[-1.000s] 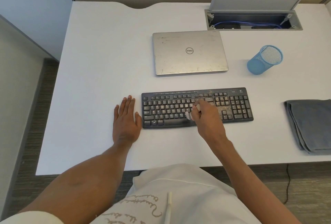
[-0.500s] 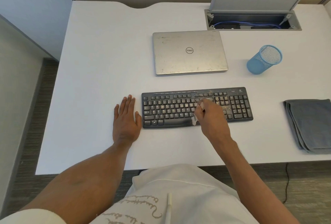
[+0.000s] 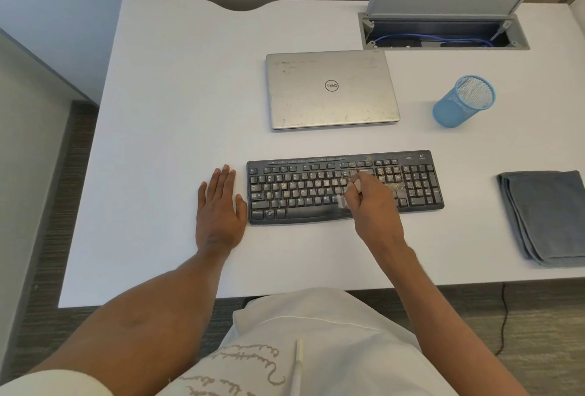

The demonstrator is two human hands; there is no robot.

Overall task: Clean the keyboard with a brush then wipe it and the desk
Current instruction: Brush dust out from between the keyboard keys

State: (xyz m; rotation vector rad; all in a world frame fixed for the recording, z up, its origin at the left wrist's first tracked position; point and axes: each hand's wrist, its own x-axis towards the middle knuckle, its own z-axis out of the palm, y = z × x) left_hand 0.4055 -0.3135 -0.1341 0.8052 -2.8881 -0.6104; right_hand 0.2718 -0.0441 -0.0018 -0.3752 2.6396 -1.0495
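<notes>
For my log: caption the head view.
Right hand holds a brush on the keyboard; left hand rests flat beside it.

Even, diffuse light from above fills the frame, and the matte white counter reads bright without hard glare. Faint, soft shadows lie beside the left hand, the right hand and the black keyboard. The small pale brush is blurred. Wide-angle distortion bends the counter's edges at left and right. The grey carpeted floor looks dimmer.
</notes>
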